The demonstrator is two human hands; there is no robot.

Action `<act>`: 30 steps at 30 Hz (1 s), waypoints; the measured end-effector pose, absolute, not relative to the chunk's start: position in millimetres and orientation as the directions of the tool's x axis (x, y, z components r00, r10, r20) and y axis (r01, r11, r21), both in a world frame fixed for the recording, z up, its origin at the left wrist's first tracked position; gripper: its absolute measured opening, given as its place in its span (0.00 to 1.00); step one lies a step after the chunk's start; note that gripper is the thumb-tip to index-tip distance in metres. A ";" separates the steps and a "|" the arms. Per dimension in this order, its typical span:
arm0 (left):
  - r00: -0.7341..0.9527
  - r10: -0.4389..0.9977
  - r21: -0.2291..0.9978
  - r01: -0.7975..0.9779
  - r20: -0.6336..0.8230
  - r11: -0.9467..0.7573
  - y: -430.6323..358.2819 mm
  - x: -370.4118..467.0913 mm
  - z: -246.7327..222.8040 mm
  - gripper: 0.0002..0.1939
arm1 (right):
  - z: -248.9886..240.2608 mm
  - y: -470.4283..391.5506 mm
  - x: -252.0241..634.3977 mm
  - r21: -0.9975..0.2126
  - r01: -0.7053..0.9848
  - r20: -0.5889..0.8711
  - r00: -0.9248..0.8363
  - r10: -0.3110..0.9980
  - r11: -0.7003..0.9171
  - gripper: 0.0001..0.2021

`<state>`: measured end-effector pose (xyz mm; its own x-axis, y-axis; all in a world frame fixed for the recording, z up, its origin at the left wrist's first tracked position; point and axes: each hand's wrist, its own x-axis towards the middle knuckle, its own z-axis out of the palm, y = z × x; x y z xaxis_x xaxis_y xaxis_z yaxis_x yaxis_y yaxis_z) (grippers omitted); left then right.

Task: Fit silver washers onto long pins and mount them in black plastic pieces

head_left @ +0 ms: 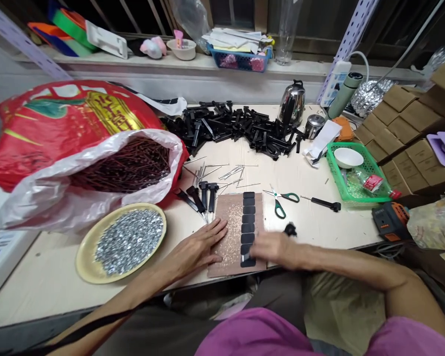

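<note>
A brown board (226, 252) with pale speckles lies at the table's near edge. Down its right side runs a column of black rounded pads (248, 228). My left hand (203, 242) rests flat on the board's left part, fingers stretched out. Over the lower pads is my right hand (278, 248), smeared by motion, with its fingers drawn together. A small silvery piece (246, 257) shows by its fingertips; I cannot make out what it is. Several black-handled pieces with metal shafts (203, 195) lie just beyond the board, and a small black knob (290, 229) sits right of it.
A yellow bowl of metal washers (82, 259) stands left, below a red sack (70, 113) of dark rods. Black plastic parts (237, 123) are heaped at the back. Green-handled scissors (280, 208), loose metal rods (232, 172), a green basket (333, 170) and a power tool (387, 222) lie around.
</note>
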<state>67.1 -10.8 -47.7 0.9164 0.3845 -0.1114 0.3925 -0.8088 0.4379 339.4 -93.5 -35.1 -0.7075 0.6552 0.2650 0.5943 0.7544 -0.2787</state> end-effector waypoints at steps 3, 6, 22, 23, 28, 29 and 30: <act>0.911 0.395 0.429 0.406 -0.118 -0.807 -11.0 67.1 -45.6 0.31 | -30.2 -49.8 355.6 -0.338 0.804 0.237 -0.429 0.871 0.488 0.14; 0.905 0.406 0.435 0.420 -0.129 -0.797 -10.8 66.9 -46.1 0.32 | -33.6 -32.9 360.3 -0.361 0.819 0.220 -0.390 0.894 0.446 0.16; 0.897 0.420 0.501 0.429 -0.137 -0.752 -10.1 70.8 -44.9 0.32 | -29.2 -67.6 359.6 -0.600 0.696 0.189 -0.354 0.916 0.393 0.10; 0.894 0.427 0.509 0.432 -0.134 -0.744 -9.9 70.8 -45.8 0.32 | -22.6 -74.5 354.7 -0.641 0.677 0.180 -0.327 0.928 0.363 0.10; 0.857 0.512 0.550 0.455 -0.058 -0.700 -2.8 70.9 -41.9 0.24 | -4.9 -145.3 308.3 -0.940 0.252 -0.306 -0.330 0.893 -0.229 0.07; 0.822 0.570 0.537 0.487 -0.016 -0.689 0.5 70.3 -39.5 0.21 | -10.6 -160.1 296.8 -0.858 0.134 -0.506 -0.389 0.770 -0.496 0.08; 0.770 0.637 0.506 0.537 0.032 -0.675 4.2 69.5 -37.0 0.18 | -20.0 -172.2 285.5 -0.700 0.022 -0.653 -0.423 0.628 -0.714 0.09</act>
<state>69.5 4.2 -37.0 0.7703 0.6369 0.0321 0.5371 -0.6751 0.5058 285.5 -172.2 -20.0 -0.4228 0.6281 -0.6532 0.0220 -0.7135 -0.7003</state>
